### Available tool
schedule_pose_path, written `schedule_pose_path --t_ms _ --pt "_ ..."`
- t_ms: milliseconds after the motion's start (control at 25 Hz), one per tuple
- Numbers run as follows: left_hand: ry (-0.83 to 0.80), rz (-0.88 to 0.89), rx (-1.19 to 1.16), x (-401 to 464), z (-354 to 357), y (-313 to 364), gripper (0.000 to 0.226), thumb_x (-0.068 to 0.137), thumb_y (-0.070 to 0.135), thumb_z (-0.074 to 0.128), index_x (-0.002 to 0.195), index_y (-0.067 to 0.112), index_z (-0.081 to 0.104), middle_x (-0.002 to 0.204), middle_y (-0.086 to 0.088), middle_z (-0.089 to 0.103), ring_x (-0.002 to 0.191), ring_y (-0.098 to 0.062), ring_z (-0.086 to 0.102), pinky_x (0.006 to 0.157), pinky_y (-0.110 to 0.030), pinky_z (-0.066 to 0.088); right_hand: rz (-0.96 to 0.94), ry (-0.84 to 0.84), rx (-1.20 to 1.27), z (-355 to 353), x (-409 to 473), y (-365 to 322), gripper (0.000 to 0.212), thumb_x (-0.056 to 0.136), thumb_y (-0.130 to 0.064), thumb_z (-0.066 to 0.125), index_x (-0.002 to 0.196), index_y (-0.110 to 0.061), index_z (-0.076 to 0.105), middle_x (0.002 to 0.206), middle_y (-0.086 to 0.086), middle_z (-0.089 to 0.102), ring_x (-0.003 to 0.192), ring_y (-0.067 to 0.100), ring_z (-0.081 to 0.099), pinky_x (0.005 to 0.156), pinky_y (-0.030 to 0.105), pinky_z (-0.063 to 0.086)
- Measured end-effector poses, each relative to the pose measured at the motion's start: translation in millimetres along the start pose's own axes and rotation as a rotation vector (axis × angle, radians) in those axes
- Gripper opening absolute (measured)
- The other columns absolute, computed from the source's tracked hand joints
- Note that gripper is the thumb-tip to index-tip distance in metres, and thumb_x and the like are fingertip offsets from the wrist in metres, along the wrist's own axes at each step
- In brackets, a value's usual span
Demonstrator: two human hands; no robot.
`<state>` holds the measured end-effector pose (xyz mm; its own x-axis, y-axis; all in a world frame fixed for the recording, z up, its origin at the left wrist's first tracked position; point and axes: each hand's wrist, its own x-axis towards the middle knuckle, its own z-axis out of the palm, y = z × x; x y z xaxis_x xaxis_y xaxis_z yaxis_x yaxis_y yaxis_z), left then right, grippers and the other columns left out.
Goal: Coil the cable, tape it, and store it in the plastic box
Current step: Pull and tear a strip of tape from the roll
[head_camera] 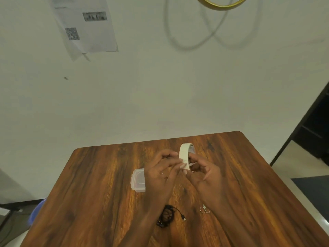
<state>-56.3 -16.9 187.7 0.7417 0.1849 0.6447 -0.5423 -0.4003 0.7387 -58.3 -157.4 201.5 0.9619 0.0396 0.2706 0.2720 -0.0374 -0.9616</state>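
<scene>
Right hand [204, 168] curled around tape roll [186, 155], held upright above counter [106, 202]; left hand [160, 168] pinching at loose tape end, fingertips closed on it.

Risks: tape end may tear short or fold onto itself if pulled crooked; roll may slip from light grip.

Cable [167, 215], coiled, untaped, lies near counter edge below wrists; coil may spring loose meanwhile.

Plastic box [138, 180], lid on, partly behind left hand. Scissors [204, 209] beside right wrist; forearms overhang both.

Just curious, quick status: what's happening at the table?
Both hands on tape roll, picking at its end. Coiled cable untaped on table. Nothing blocking.
</scene>
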Motion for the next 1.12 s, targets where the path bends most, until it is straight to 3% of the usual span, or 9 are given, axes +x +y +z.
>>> schedule_pose_path --t_ms 120,240,520,680,880,1000,1120 --pt "0.085 0.012 -0.002 -3.6 -4.7 12.8 0.027 0.079 0.006 0.077 0.105 0.014 0.074 0.103 0.009 0.066 0.096 -0.004 0.066 0.074 -0.009 0.052 -0.034 -0.001 0.058 5.9 -2.9 -10.8 0.051 0.081 0.003 0.074 0.106 -0.042 0.070 0.093 -0.011 0.074 0.076 0.002 0.059 0.066 0.018 0.053" --pt "0.091 0.096 0.028 -6.4 -11.4 22.9 0.029 0.081 0.006 0.072 0.108 0.016 0.070 0.106 0.006 0.065 0.103 -0.001 0.063 0.082 -0.009 0.050 -0.083 -0.017 0.046 8.8 -4.7 -21.9 0.050 0.081 0.003 0.074 0.106 -0.040 0.070 0.088 -0.009 0.073 0.074 0.005 0.059 0.066 0.019 0.052" --pt "0.135 -0.045 -0.079 9.7 -15.6 40.7 0.014 0.079 0.011 0.077 0.087 0.022 0.075 0.097 0.004 0.065 0.095 -0.009 0.064 0.077 -0.008 0.048 -0.135 -0.077 -0.031 16.4 -2.9 -34.5 0.041 0.086 -0.004 0.071 0.111 -0.037 0.069 0.087 -0.011 0.069 0.071 0.005 0.057 0.061 0.020 0.050" --pt "0.037 0.026 0.175 19.6 -23.7 31.8 0.009 0.090 0.017 0.063 0.086 0.015 0.072 0.095 0.013 0.065 0.096 -0.008 0.060 0.083 -0.013 0.044 -0.050 -0.154 -0.165 14.3 4.7 -27.2 0.041 0.084 -0.008 0.074 0.101 -0.045 0.067 0.080 -0.021 0.066 0.067 0.001 0.056 0.060 0.019 0.047" --pt "-0.266 -0.206 0.237 60.3 -39.1 8.4 0.006 0.095 0.027 0.062 0.090 0.028 0.066 0.083 0.018 0.069 0.081 -0.002 0.065 0.066 -0.019 0.052 0.042 -0.316 -0.268 -0.9 24.0 -9.0 0.038 0.090 -0.011 0.068 0.121 -0.032 0.065 0.102 -0.017 0.068 0.087 0.002 0.059 0.070 0.017 0.047" --pt "-0.294 -0.232 0.268 69.9 -38.3 0.2 0.008 0.096 0.029 0.059 0.089 0.032 0.061 0.082 0.016 0.069 0.076 -0.008 0.067 0.067 -0.028 0.056 0.025 -0.397 -0.205 -12.5 35.7 4.7 0.038 0.093 -0.010 0.063 0.127 -0.026 0.065 0.116 -0.009 0.069 0.104 0.012 0.062 0.081 0.027 0.050" --pt "-0.251 -0.303 0.163 77.8 -38.6 -5.4 0.010 0.098 0.025 0.057 0.089 0.027 0.060 0.089 0.005 0.073 0.078 -0.007 0.072 0.073 -0.030 0.061 0.029 -0.453 -0.141 -20.5 44.6 13.4 0.038 0.094 -0.005 0.060 0.128 -0.020 0.065 0.116 0.000 0.068 0.105 0.013 0.061 0.082 0.026 0.050"
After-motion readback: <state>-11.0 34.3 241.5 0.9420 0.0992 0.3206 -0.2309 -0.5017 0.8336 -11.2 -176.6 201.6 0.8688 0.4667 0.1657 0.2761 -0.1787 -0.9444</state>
